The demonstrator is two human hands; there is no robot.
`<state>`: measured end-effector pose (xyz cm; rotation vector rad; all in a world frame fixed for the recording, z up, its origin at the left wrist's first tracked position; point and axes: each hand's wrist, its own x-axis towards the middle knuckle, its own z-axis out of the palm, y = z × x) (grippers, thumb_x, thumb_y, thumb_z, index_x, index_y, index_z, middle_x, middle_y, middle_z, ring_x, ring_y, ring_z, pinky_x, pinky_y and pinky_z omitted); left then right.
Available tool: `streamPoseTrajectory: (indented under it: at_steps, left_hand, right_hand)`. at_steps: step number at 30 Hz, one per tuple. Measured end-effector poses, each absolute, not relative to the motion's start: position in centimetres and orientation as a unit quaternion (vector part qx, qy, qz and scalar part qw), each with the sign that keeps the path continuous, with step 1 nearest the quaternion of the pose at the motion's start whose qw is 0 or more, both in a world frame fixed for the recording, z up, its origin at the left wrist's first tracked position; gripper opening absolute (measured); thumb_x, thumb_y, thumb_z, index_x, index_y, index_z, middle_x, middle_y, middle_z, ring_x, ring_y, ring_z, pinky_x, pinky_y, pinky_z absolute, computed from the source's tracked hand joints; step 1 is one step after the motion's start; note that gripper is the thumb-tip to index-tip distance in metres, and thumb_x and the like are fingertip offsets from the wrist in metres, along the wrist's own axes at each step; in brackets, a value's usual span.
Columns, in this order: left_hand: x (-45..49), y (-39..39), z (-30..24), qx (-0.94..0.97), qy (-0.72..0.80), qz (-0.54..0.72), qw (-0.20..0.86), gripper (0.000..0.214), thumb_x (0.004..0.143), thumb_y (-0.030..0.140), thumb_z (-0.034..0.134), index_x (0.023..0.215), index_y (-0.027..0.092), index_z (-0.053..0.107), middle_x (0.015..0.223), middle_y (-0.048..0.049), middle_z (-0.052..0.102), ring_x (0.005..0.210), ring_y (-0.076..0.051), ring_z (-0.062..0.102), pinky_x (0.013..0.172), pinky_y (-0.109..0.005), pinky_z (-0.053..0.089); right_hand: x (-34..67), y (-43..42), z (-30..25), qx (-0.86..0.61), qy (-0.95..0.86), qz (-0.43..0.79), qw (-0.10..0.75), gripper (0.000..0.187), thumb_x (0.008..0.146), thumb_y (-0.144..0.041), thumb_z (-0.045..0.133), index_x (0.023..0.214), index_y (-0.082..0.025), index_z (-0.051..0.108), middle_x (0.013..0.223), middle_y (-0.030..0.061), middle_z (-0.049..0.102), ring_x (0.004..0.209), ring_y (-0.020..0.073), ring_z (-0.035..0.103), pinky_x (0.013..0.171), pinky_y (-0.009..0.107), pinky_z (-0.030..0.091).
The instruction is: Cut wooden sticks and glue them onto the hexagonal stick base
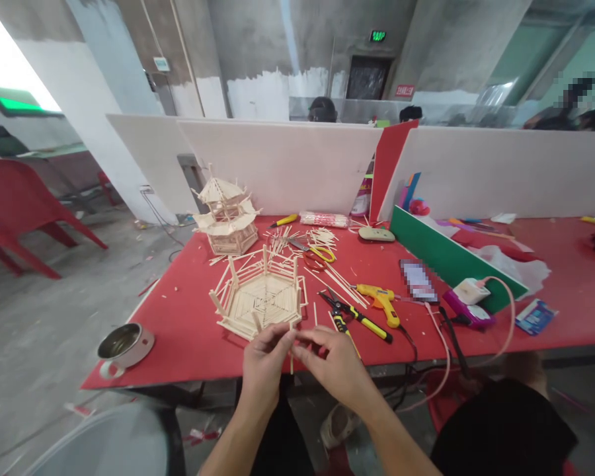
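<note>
My left hand (266,360) and my right hand (338,362) meet at the table's front edge, fingertips pinched together. Between them is a thin wooden stick (291,362), pointing roughly up and down; the fingers cover part of it. Just beyond my hands sits a hexagonal stick-built base (245,307) with posts and rails around its rim. Behind it to the left stands a tiered pagoda model (231,238) of the same pale sticks. Loose sticks (322,237) lie scattered behind the base. Pliers with black and yellow handles (369,325) rest to the right.
On the red table (178,337) are a yellow glue gun (384,303), scissors (322,253), a utility knife (285,220), a phone (419,281) and a power strip (469,312). A mug (126,347) stands near the left edge. A green board (446,254) and white partitions (277,162) rise behind.
</note>
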<state>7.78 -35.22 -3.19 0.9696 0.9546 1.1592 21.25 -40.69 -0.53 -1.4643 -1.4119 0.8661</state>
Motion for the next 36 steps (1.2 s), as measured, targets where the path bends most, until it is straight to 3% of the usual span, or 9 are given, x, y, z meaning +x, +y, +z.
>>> streamPoseTrajectory:
  at_steps: [4, 8, 13, 15, 20, 24, 30, 36]
  left_hand:
    - [7.1, -34.9, -3.1, 0.394, 0.422, 0.527, 0.623, 0.027, 0.06, 0.034, 0.087, 0.078, 0.016, 0.076, 0.076, -0.0027, 0.071, 0.072, -0.016, 0.066, 0.068, -0.027, 0.055]
    - [5.9, -35.4, -2.7, 0.444, 0.42, 0.517, 0.599, 0.027, 0.069, 0.035, 0.082, 0.088, 0.016, 0.076, 0.083, -0.0038, 0.069, 0.071, -0.016, 0.065, 0.064, -0.027, 0.055]
    - [3.9, -35.0, -2.0, 0.57, 0.431, 0.603, 0.354, 0.011, 0.079, 0.023, 0.074, 0.09, 0.02, 0.07, 0.084, -0.001, 0.062, 0.075, -0.013, 0.059, 0.07, -0.022, 0.051]
    - [3.2, -34.2, -2.0, 0.571, 0.427, 0.621, 0.325, 0.018, 0.08, 0.021, 0.073, 0.096, 0.022, 0.065, 0.087, -0.0003, 0.061, 0.077, -0.012, 0.059, 0.074, -0.023, 0.051]
    - [2.1, -31.9, -2.8, 0.599, 0.393, 0.524, 0.461, 0.057, 0.074, 0.028, 0.079, 0.125, 0.02, 0.057, 0.112, -0.01, 0.066, 0.104, -0.022, 0.063, 0.09, -0.032, 0.053]
    - [1.9, -31.4, -3.2, 0.606, 0.397, 0.451, 0.522, 0.053, 0.072, 0.031, 0.08, 0.12, 0.017, 0.062, 0.106, -0.0114, 0.071, 0.104, -0.026, 0.066, 0.085, -0.033, 0.057]
    - [2.2, -31.1, -3.0, 0.569, 0.42, 0.468, 0.53, 0.04, 0.07, 0.033, 0.08, 0.105, 0.016, 0.069, 0.092, -0.0077, 0.075, 0.094, -0.023, 0.071, 0.082, -0.03, 0.059]
    - [2.1, -30.8, -2.7, 0.577, 0.406, 0.474, 0.526, 0.032, 0.073, 0.031, 0.078, 0.1, 0.016, 0.073, 0.093, -0.007, 0.076, 0.09, -0.021, 0.072, 0.08, -0.027, 0.058]
  right_hand:
    - [19.7, -39.5, -0.7, -0.551, -0.538, 0.425, 0.476, 0.028, 0.084, -0.037, 0.065, 0.107, -0.024, 0.075, 0.088, 0.0019, 0.075, 0.08, 0.018, 0.066, 0.064, 0.025, 0.049]
    - [19.0, -38.9, -1.4, -0.542, -0.505, 0.455, 0.494, 0.032, 0.081, -0.034, 0.069, 0.11, -0.021, 0.073, 0.079, 0.0003, 0.072, 0.072, 0.016, 0.065, 0.061, 0.024, 0.047]
    - [18.8, -37.4, -1.9, -0.535, -0.358, 0.509, 0.572, 0.027, 0.074, -0.04, 0.074, 0.088, -0.017, 0.072, 0.065, -0.001, 0.067, 0.057, 0.0124, 0.058, 0.047, 0.021, 0.039]
    - [18.7, -36.5, -2.0, -0.526, -0.288, 0.535, 0.595, 0.029, 0.068, -0.042, 0.078, 0.08, -0.017, 0.07, 0.061, -0.0015, 0.065, 0.054, 0.0121, 0.058, 0.042, 0.019, 0.035]
    - [18.0, -35.0, -2.1, -0.486, -0.235, 0.574, 0.616, 0.032, 0.062, -0.039, 0.084, 0.077, -0.014, 0.07, 0.064, -0.0003, 0.067, 0.053, 0.01, 0.059, 0.041, 0.016, 0.034]
    - [17.3, -34.5, -2.0, -0.458, -0.187, 0.592, 0.636, 0.033, 0.06, -0.038, 0.085, 0.076, -0.013, 0.071, 0.056, -0.0024, 0.063, 0.047, 0.0071, 0.054, 0.039, 0.014, 0.032]
    - [16.5, -34.0, -2.2, -0.45, -0.167, 0.58, 0.658, 0.031, 0.058, -0.037, 0.087, 0.073, -0.014, 0.071, 0.055, -0.0029, 0.062, 0.047, 0.0062, 0.053, 0.039, 0.013, 0.034]
    - [15.6, -33.9, -2.6, -0.462, -0.156, 0.552, 0.676, 0.03, 0.062, -0.038, 0.086, 0.072, -0.015, 0.069, 0.056, -0.0025, 0.063, 0.047, 0.006, 0.053, 0.04, 0.013, 0.036]
